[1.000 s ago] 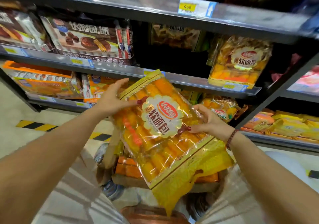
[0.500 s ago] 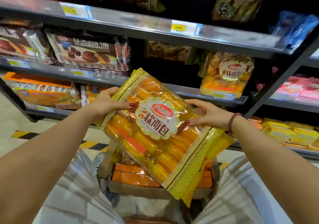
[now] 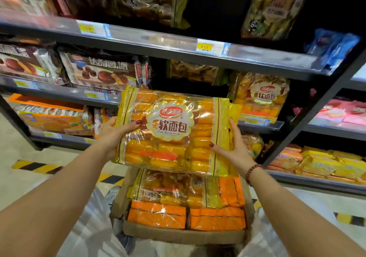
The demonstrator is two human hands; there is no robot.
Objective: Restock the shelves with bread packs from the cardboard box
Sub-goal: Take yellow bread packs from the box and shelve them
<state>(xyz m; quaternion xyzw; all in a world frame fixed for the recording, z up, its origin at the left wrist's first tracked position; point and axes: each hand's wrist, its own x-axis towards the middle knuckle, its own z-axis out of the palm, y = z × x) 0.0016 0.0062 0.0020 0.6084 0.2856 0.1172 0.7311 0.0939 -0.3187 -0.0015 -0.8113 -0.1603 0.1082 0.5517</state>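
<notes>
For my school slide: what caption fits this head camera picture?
Both hands, left and right, hold a bread pack above the cardboard box, facing the shelves.

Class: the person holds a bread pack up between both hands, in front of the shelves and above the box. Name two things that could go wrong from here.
1. The bread pack is held only at its ends by the left hand and right hand; its slick wrapper might slip and drop onto the box.
2. The shelf gap beside the standing pack looks narrow, so pushing in could topple that pack.
</notes>
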